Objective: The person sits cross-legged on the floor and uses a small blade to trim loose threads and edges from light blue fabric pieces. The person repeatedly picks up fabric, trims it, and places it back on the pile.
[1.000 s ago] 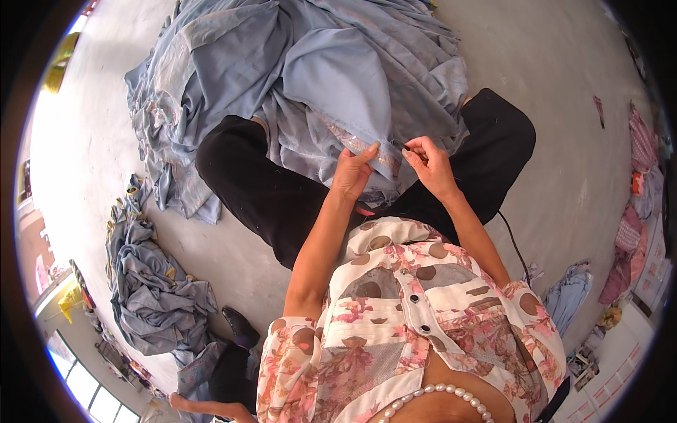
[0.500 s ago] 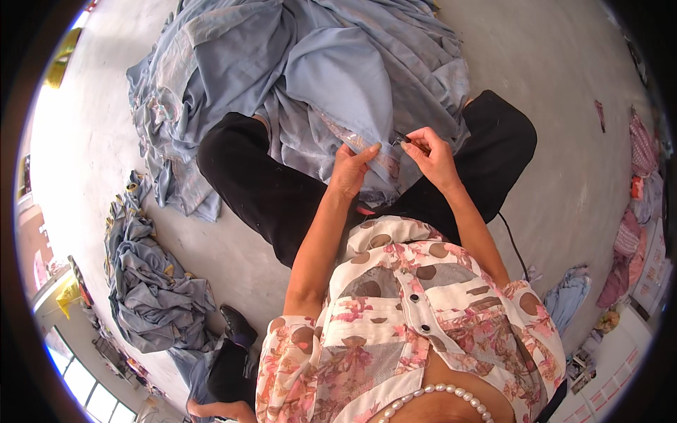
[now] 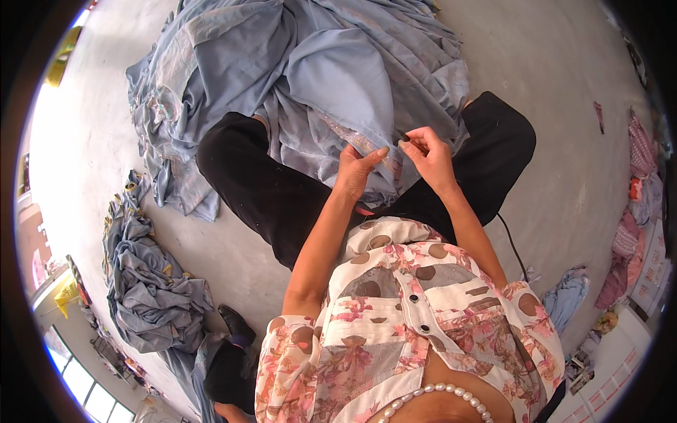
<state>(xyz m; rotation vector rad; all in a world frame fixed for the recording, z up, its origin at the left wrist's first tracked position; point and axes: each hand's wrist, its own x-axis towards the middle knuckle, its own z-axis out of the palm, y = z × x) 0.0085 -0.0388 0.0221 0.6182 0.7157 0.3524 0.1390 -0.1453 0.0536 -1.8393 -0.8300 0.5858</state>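
In the head view, the left hand [image 3: 355, 173] sat low at the near edge of a large heap of blue cloth [image 3: 338, 74], between the wearer's 2 bent legs. Its fingers pinched the cloth's edge, the thumb lying straight across the top and pointing toward the other hand. A shiny patterned band [image 3: 345, 132] ran along the cloth just above that grip.

The right hand [image 3: 429, 158] was just beside it, palm turned inward. Its fingers were curled and pressed together on a small dark object [image 3: 404, 138], mostly hidden, so its exact kind could not be told. The tips of the 2 hands were near each other but apart.

The heap spread over the grey floor [image 3: 543, 84] beyond the black trousers [image 3: 264, 187], with loose folds reaching in between the knees. The wearer had on a floral shirt [image 3: 367, 328] with 2 dark buttons visible, and a pearl necklace [image 3: 441, 388]. A thin black cord [image 3: 513, 245] hung by the right thigh.

At lower left lay a second, smaller pile of bluish cloth [image 3: 151, 292], near another person's black shoe [image 3: 236, 326]. Across the floor at right were a light blue bundle [image 3: 565, 295] and pink checked cloth [image 3: 641, 148].
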